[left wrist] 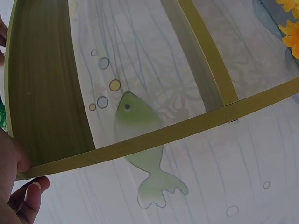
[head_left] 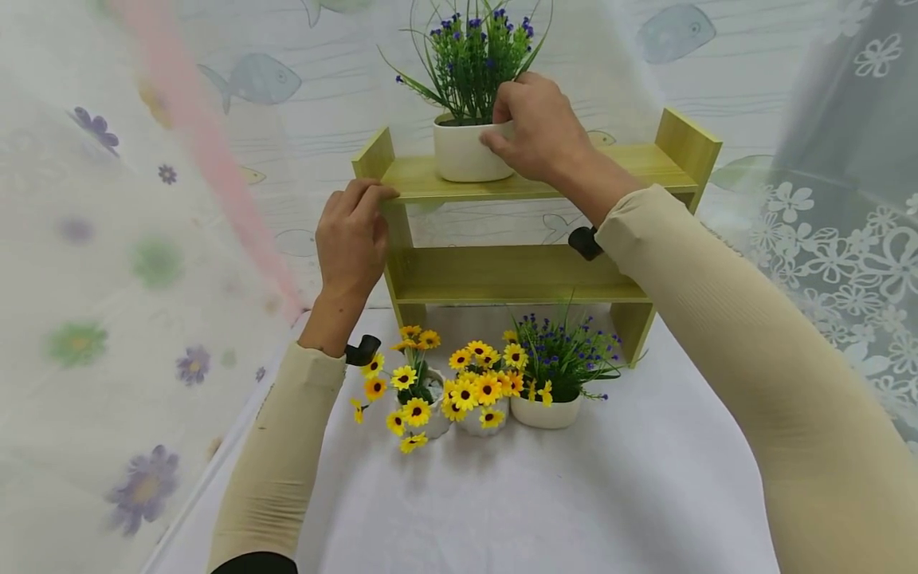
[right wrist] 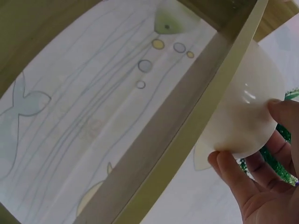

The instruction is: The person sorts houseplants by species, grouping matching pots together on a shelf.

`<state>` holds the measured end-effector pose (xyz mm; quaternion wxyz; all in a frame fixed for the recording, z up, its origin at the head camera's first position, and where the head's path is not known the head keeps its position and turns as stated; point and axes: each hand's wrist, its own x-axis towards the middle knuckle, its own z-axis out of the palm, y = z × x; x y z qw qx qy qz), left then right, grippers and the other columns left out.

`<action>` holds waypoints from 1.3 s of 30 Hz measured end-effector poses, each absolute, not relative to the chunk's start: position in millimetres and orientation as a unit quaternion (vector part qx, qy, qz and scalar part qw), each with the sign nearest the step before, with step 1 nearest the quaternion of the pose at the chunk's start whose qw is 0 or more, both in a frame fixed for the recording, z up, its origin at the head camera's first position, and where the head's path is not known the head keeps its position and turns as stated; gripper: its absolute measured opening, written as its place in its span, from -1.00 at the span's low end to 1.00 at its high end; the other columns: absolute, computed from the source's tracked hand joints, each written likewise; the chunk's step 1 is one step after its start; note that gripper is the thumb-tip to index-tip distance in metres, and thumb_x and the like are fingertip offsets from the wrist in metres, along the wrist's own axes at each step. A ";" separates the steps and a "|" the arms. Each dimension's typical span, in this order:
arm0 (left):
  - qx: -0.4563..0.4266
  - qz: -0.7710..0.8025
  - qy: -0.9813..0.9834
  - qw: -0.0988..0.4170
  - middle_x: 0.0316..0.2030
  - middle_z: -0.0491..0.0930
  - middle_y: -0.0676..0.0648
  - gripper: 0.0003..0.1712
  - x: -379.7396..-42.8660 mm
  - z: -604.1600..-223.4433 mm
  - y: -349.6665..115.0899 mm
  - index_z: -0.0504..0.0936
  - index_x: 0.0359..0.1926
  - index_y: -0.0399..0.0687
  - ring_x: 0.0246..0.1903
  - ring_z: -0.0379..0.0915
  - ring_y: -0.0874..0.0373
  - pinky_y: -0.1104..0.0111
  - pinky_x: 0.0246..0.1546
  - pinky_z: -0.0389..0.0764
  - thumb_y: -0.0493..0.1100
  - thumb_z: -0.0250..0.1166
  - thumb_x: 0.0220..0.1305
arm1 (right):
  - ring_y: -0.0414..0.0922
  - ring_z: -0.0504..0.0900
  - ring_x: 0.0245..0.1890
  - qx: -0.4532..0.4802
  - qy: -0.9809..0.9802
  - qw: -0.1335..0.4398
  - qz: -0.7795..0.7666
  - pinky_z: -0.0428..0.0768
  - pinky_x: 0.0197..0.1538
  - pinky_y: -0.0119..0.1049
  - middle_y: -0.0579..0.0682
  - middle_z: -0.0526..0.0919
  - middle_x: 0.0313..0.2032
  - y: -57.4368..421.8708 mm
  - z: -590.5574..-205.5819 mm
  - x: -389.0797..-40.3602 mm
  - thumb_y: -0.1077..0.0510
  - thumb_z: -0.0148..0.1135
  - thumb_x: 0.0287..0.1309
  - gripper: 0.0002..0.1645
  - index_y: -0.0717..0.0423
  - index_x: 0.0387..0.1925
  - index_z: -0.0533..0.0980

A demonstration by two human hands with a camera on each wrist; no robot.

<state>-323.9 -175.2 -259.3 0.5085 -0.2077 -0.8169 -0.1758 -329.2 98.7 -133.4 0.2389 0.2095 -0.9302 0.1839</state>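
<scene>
On the top board of a light wooden shelf [head_left: 523,275] stands a white flower pot [head_left: 462,151] with grassy leaves and small purple flowers. My right hand [head_left: 538,127] grips this pot at its right side, and the right wrist view shows the fingers [right wrist: 233,175] spread around the glossy white pot [right wrist: 247,102]. At the upper left corner of the shelf, my left hand [head_left: 353,239] holds the frame. The left wrist view has the thumb and fingers [left wrist: 30,200] on both sides of that wooden edge [left wrist: 56,163].
Below the shelf, two pots of yellow flowers [head_left: 416,418] [head_left: 480,391] and another purple-flowered pot [head_left: 548,410] stand in a row on the white tablecloth [head_left: 538,502]. The middle board [head_left: 516,275] lies between. A fish-patterned curtain [head_left: 261,80] hangs behind.
</scene>
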 end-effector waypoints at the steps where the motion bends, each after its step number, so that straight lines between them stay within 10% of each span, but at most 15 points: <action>1: -0.207 -0.176 -0.817 0.508 0.08 0.68 -0.12 -0.66 -324.0 -259.1 -175.4 0.75 0.03 -0.12 -0.08 0.57 -0.16 0.03 -0.01 0.65 -0.43 0.13 0.45 | 0.14 0.48 0.15 0.212 -0.928 0.243 0.188 0.50 0.27 0.01 0.24 0.54 0.13 99.7 -134.2 -328.7 -0.01 0.21 0.53 -0.60 0.28 0.06 0.56; 12: -0.205 -0.176 -0.821 0.503 0.09 0.68 -0.12 -0.65 -324.8 -258.3 -175.2 0.75 0.04 -0.11 -0.06 0.58 -0.15 0.04 0.03 0.64 -0.44 0.12 0.44 | 0.13 0.54 0.16 0.226 -0.908 0.270 0.227 0.53 0.32 -0.01 0.24 0.50 0.21 121.2 -151.7 -314.6 -0.10 0.26 0.46 -0.38 0.24 0.31 0.47; 39: -0.208 -0.174 -0.816 0.510 0.09 0.67 -0.14 -0.68 -323.9 -259.8 -174.0 0.73 0.03 -0.12 -0.07 0.57 -0.19 0.01 0.02 0.65 -0.44 0.13 0.45 | 0.08 0.62 0.11 0.285 -0.825 0.385 0.300 0.54 0.21 0.07 0.11 0.70 -0.04 186.9 -251.9 -232.9 0.23 0.42 0.25 -0.72 0.22 -0.03 0.65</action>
